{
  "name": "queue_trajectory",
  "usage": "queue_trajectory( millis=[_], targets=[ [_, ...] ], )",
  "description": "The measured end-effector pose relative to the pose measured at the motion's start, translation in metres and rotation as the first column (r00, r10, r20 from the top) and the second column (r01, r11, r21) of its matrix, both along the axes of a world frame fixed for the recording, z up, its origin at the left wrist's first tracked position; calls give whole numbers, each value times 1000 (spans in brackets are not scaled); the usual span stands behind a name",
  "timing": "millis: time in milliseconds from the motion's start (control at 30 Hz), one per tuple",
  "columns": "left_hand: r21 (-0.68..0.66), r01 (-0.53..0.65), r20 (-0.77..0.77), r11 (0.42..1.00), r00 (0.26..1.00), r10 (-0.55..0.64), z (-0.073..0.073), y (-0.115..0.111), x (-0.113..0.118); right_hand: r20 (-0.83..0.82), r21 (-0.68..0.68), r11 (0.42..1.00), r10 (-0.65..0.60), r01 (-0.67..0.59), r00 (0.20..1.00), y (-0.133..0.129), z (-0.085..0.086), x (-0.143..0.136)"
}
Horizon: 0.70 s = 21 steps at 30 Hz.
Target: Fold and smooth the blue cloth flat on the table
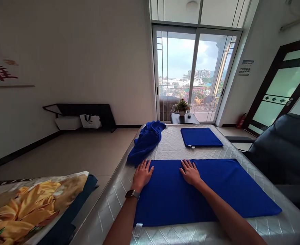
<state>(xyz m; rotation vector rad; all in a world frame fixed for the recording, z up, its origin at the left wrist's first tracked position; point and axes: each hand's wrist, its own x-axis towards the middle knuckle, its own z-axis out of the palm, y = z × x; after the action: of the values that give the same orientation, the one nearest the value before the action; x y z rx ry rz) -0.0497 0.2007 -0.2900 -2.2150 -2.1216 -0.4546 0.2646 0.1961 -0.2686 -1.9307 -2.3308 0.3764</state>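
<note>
Your fingers (186, 164) — straight, parted, gripping nothing — lie flat on a long blue cloth (170, 200), left hand (141, 176) near its far left corner, right hand (191, 174) along its far edge. Beneath is a silvery mattress (180, 235); beyond, a crumpled cloth (148, 141) and a folded cloth (201, 136).

Blue cloth (178, 197), spread flat

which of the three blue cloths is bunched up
The far-left cloth, just beyond the left hand: it lies in a loose heap, while the near cloth is spread flat and the far-right cloth neatly folded.
</note>
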Motion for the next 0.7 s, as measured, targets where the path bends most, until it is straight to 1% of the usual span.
queue_trajectory(
  millis=[100,233,400,500,600,700],
  targets=[
    [24,8,-9,1000,1000,-8,-4,4,-3,31,10,999,-45,45,999,3,-2,43],
    [35,28,-45,999,999,-26,-11,10,-9,69,15,989,-145,144,987,10,-7,109],
    [-1,26,-52,1000,998,-26,-16,17,-17,112,36,961,-278,276,954,17,-17,193],
    [4,25,-51,1000,998,-25,-19,20,-21,116,58,938,-347,342,931,18,-24,238],
    [5,20,-52,1000,998,-19,-24,24,-26,107,93,915,-401,392,910,19,-32,272],
    [-2,31,-65,1000,997,-31,-29,26,-31,104,105,906,-421,411,901,22,-37,293]
  ],
)
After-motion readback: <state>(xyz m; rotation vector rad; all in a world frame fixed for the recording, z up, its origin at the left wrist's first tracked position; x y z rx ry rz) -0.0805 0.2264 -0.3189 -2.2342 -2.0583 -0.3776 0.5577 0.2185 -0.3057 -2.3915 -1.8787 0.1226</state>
